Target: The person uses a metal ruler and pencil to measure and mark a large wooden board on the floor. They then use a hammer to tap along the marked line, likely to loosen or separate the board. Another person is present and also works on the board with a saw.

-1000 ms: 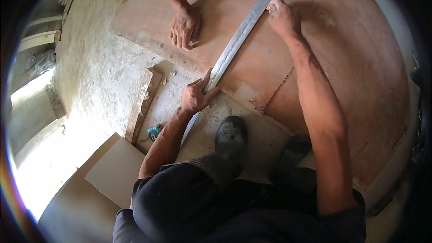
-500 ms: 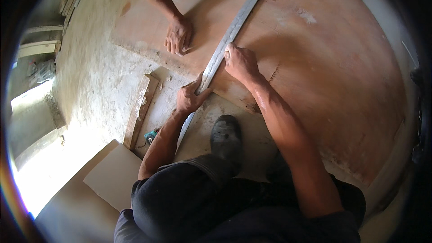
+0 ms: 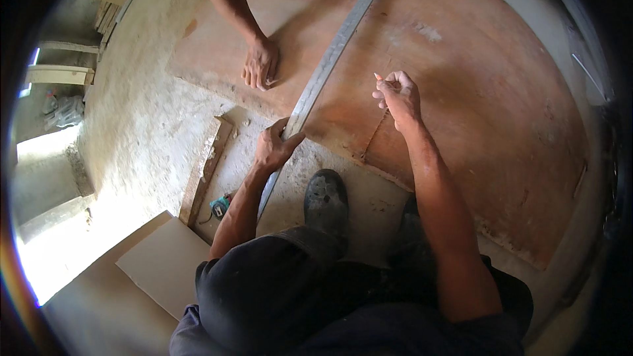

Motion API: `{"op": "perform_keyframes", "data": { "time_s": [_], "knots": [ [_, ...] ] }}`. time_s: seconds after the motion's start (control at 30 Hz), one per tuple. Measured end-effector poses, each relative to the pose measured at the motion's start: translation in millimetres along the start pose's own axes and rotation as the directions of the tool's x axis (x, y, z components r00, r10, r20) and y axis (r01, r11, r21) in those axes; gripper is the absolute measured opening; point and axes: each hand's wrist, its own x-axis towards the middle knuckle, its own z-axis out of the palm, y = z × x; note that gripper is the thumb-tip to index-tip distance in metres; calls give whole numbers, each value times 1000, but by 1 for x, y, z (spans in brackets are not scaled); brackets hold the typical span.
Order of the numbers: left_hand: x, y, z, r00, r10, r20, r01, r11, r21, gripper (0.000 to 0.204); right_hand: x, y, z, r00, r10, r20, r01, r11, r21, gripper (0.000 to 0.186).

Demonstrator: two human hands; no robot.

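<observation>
Right hand (image 3: 399, 96), pinching a small orange-tipped marking stub (image 3: 379, 78), has just come off the metal bar (image 3: 338, 51) toward its 3 o'clock, so edge contact seems broken, while left hand (image 3: 273, 148) grips the bar around 7 o'clock on the reddish board (image 3: 501, 125).

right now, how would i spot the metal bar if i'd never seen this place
Find the large reddish-brown board filling the upper middle. Slanting across it is the long metal bar, with the person's left hand on its lower part. Silvery grey and straight, it stands out from the brown board and the short timber piece.
</observation>
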Motion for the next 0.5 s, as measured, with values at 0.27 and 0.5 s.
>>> {"op": "perform_keyframes", "data": {
  "time_s": [0.27,0.5],
  "knots": [
    [-22,36,-26,998,50,23,-51,998,48,48,-11,-1,-6,996,38,86,-48,991,122,17],
    [-50,52,-44,999,20,33,-22,998,66,48,-18,15,0,994,41,106,-49,996,74,21]
  ]
}}
